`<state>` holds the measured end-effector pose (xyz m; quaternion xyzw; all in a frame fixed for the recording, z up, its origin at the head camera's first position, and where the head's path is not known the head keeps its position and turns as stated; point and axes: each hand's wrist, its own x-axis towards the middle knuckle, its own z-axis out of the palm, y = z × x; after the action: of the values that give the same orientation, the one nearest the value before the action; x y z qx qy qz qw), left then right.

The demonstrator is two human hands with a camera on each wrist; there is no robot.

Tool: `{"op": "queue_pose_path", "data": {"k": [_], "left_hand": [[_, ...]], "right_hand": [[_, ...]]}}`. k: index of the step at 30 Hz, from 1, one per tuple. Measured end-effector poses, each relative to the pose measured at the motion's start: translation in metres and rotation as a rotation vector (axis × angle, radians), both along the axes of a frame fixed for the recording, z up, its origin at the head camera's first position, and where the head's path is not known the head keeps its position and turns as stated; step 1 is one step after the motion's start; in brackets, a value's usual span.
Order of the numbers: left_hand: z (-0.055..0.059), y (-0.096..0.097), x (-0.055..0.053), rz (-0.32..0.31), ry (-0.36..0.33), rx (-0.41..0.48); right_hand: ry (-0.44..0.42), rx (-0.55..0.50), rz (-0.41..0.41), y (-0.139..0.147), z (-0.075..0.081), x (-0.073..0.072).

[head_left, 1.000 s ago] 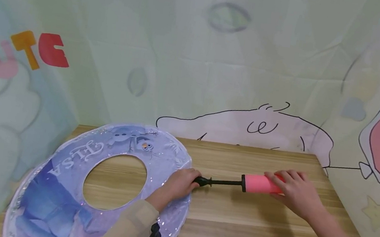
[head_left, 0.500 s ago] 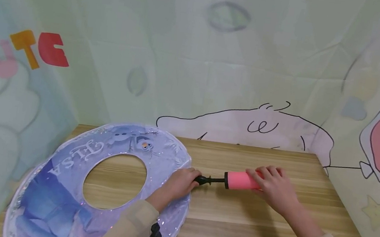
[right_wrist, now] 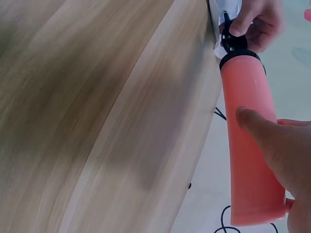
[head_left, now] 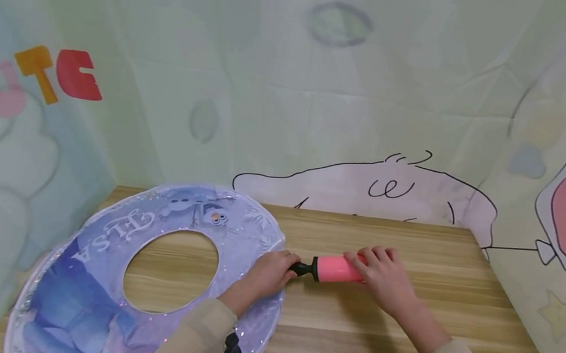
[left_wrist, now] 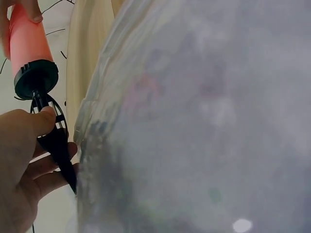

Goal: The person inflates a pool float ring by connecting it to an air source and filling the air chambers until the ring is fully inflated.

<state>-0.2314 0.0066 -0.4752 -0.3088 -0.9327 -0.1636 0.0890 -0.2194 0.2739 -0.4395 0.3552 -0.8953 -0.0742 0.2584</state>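
The left hand (head_left: 268, 272) pinches the nozzle (left_wrist: 59, 153) at the ring (head_left: 257, 229) — probably for steadiness — while the right hand (head_left: 386, 278) grips the barrel (head_left: 334, 269).

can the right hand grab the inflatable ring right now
Probably not without letting go: the right hand grips the pink pump, and the left hand blocks the nearest edge of the inflatable ring.

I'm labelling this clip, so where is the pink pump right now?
In the head view, the pink pump is right of centre, held between the left hand and right hand, just right of the inflatable ring.
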Motion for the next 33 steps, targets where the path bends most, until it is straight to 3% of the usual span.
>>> {"op": "queue_pose_path", "data": {"k": [12,33], "left_hand": [[0.000,-0.002,0.001,0.009,-0.058,0.009],[0.002,-0.005,0.000,0.002,-0.056,0.010]], "right_hand": [[-0.044,-0.040,0.024,0.008,-0.002,-0.001],[-0.065,-0.130,0.057,0.061,0.006,0.001]]}}
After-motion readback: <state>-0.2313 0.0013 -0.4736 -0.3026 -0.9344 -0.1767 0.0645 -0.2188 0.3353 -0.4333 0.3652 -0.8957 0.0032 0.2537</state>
